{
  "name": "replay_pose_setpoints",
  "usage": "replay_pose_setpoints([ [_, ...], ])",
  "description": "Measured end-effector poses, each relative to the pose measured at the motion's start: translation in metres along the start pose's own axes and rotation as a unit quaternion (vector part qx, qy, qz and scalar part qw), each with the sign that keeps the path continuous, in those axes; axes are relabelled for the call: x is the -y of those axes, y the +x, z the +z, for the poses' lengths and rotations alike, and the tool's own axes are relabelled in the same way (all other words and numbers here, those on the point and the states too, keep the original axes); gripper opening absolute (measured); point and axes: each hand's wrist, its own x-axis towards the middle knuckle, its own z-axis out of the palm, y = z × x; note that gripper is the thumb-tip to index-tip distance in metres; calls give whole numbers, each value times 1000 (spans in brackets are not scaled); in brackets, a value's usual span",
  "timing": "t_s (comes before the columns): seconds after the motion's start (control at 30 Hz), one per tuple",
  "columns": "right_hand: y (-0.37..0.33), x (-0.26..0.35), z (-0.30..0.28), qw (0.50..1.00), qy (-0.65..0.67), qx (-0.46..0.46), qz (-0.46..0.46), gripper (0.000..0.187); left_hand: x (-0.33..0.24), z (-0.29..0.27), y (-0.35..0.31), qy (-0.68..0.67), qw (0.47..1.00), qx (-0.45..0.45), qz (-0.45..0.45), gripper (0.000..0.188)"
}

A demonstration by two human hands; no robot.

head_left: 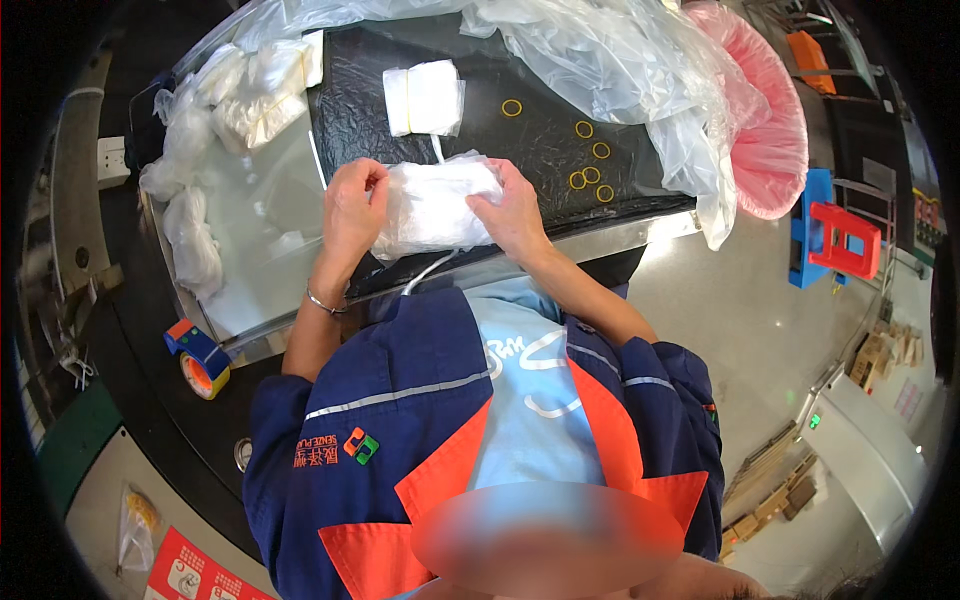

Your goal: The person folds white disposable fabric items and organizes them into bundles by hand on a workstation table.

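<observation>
A white bundle of folded clear plastic bags [432,212] lies at the near edge of the black-covered table, between my hands. My right hand [515,212] grips its right side, thumb on top and fingers over the far edge. At the left edge of the bundle my left hand [353,208] is closed with its fingers curled in; what they pinch, if anything, is hidden. Just beyond lies another bag bundle [422,98] with a yellow rubber band around it. Several loose yellow rubber bands [584,129] are scattered to the right on the black surface.
More banded bag bundles [262,110] are heaped at the far left. Clear plastic sheeting [610,70] drapes over the far and right edges, beside a pink plastic-lined container [765,120]. A tape dispenser [198,360] sits by the left corner; red and blue stools [845,240] stand right.
</observation>
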Motion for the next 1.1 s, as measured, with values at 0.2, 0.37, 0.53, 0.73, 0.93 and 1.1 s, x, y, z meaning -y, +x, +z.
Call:
replay_pose_setpoints([
  [0.2, 0, 0, -1, 1000, 9, 0, -1, 44, 3, -14, 8, -28, 998, -50, 23, 5],
  [0.37, 1, 1, 0, 1000, 5, 4, -11, 43, 16, -34, 10, -195, 976, -96, -8, 5],
  [0.53, 0, 4, -2, 1000, -6, 5, -8, 41, -24, -46, 17, -251, 965, 38, 57, 6],
  [0.73, 1, -12, 5, 999, 38, 10, -25, 41, -46, 24, 30, -138, 929, 226, 258, 8],
  [0.93, 0, -4, -1, 999, 29, 33, -32, 43, -29, 53, 26, -83, 942, 117, 303, 20],
  [1.1, 0, -17, -3, 986, 145, 55, -54, 43, -27, 57, 28, -78, 941, 94, 317, 29],
])
